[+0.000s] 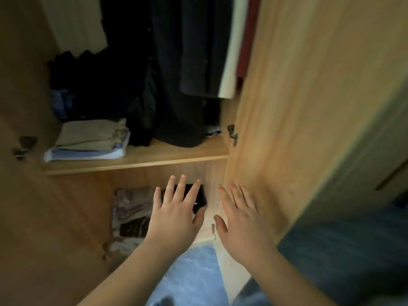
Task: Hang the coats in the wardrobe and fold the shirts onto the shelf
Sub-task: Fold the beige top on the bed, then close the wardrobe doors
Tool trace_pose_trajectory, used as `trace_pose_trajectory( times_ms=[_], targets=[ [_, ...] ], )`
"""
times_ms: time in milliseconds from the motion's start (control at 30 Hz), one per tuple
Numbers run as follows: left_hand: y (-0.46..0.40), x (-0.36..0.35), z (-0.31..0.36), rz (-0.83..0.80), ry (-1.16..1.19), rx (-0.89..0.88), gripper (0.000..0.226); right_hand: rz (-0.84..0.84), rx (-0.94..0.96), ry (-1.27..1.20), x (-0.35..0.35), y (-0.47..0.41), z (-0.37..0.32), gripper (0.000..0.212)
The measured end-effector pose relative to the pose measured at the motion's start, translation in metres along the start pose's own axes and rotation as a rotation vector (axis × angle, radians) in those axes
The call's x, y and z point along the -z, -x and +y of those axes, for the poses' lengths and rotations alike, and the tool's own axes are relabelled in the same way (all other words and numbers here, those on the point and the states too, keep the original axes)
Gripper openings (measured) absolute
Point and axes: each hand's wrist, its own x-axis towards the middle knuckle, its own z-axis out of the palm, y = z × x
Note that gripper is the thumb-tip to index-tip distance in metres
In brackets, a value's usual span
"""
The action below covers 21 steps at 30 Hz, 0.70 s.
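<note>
Head view: up and left of the hands, folded shirts (88, 142) sit on the shelf (136, 162). Coats (192, 51) hang above. The left hand (176, 213) and right hand (240, 219) are spread flat, holding nothing. It looks like time to fetch more clothes.

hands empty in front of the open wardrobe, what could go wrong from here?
1. The folded shirt stack sits at the shelf's front edge; a brush from either open hand, left hand or right hand, could tip it off.
2. Hanging coats drape onto the shelf, crowding the space for more shirts.
</note>
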Motion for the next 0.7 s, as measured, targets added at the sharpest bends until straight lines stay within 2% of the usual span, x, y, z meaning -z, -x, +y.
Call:
trace_pose_trajectory(
  times_ms=[167, 300, 333, 433, 567, 633, 700],
  targets=[
    [0.001, 0.007, 0.076, -0.018, 0.023, -0.105, 0.065, 0.077, -0.203, -0.044, 0.037, 0.067, 0.067, 0.062],
    [0.0, 0.022, 0.105, -0.013, 0.074, -0.163, 0.063, 0.203, -0.351, -0.16, 0.06, 0.091, 0.088, 0.036],
    [0.001, 0.026, 0.108, -0.016, 0.074, -0.171, 0.063, 0.237, -0.401, -0.204, 0.064, 0.09, 0.092, 0.036],
    [0.003, 0.029, 0.11, 0.021, 0.097, -0.158, 0.062, 0.239, -0.471, -0.382, 0.073, 0.071, 0.109, 0.067],
    [0.009, 0.027, 0.092, 0.03, 0.104, -0.113, 0.061, 0.204, -0.502, -0.712, 0.075, 0.045, 0.101, 0.043],
    [0.015, 0.024, 0.073, 0.013, 0.09, -0.076, 0.062, 0.255, -0.509, -0.789, 0.064, 0.045, 0.086, 0.049],
    [0.022, 0.02, 0.051, 0.008, 0.095, -0.018, 0.065, 0.231, -0.473, -0.767, 0.052, 0.048, 0.065, 0.054]
  ],
)
